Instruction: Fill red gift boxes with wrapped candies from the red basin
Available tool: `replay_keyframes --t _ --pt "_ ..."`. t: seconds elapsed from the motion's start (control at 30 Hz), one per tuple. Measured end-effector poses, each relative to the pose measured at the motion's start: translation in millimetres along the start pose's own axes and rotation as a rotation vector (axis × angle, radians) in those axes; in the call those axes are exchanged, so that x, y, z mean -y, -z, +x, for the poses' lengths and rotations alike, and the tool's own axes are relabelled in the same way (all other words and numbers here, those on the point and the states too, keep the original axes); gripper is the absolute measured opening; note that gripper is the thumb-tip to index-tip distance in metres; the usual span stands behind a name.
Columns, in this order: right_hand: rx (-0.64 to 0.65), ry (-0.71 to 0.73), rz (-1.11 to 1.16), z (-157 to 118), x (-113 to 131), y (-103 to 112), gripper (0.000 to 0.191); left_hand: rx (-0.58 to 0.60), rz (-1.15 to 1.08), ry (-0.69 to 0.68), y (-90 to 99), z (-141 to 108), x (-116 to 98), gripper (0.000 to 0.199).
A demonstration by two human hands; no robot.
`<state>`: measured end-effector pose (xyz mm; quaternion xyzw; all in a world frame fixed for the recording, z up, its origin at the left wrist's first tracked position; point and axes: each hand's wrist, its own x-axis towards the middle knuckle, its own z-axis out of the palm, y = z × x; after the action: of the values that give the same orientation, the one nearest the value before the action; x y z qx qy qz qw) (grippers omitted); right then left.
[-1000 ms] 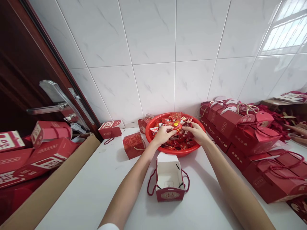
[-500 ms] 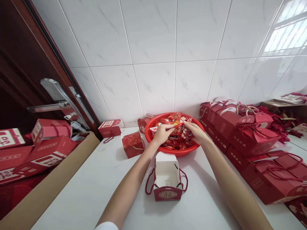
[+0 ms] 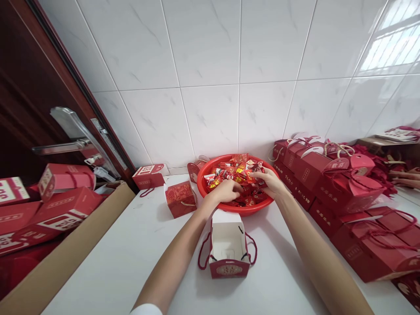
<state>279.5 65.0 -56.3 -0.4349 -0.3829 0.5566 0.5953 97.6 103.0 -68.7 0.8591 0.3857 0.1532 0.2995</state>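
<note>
A red plastic basin (image 3: 244, 211) full of wrapped candies (image 3: 241, 171) stands against the tiled wall. Inside it, at the front left, my left hand (image 3: 227, 191) reaches down among the candies with curled fingers; what its fingertips hold is hidden. On the basin's right side my right hand (image 3: 267, 181) is closed around dark red wrapped candies. In front of the basin, between my forearms, an open red box (image 3: 229, 267) with a white inside and dark red cord handles sits upright with nothing in it.
Red boxes (image 3: 180, 197) stand left of the basin. Rows of closed red gift boxes (image 3: 328, 175) line the right. At far left, a cardboard carton (image 3: 75, 245) holds more boxes beside a door handle (image 3: 62, 146). Another person's hand (image 3: 407, 177) shows at the right edge.
My left hand has moved down and slightly right, deeper into the candies, away from my right hand. Gold-wrapped candies now show between them. Another person's hand has appeared at the right edge.
</note>
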Motion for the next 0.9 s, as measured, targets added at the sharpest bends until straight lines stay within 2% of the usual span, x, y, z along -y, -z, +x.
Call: replay_keyframes --t 0.1,0.33,0.47,0.67,0.8,0.9 --pt "-0.019 -0.013 0.029 2.0 -1.5 2.0 0.038 0.204 0.119 0.011 0.0 0.1 -1.4 0.033" --pt "0.028 -0.037 0.050 4.5 -3.8 5.4 0.042 0.419 0.278 0.031 3.4 3.7 -11.3 0.040" --pt "0.017 -0.027 0.060 4.1 -3.2 4.4 0.041 0.436 0.398 0.011 1.8 8.2 -13.4 0.038" --pt "0.019 -0.007 0.037 5.3 -4.6 5.4 0.039 0.386 0.476 -0.022 -0.2 10.0 -12.6 0.028" --pt "0.003 -0.014 0.045 4.9 -4.2 5.6 0.041 0.308 0.390 -0.006 2.4 5.3 -13.5 0.026" --pt "0.001 -0.014 0.047 3.8 -3.2 4.7 0.042 0.227 0.254 0.004 4.4 2.1 -13.4 0.031"
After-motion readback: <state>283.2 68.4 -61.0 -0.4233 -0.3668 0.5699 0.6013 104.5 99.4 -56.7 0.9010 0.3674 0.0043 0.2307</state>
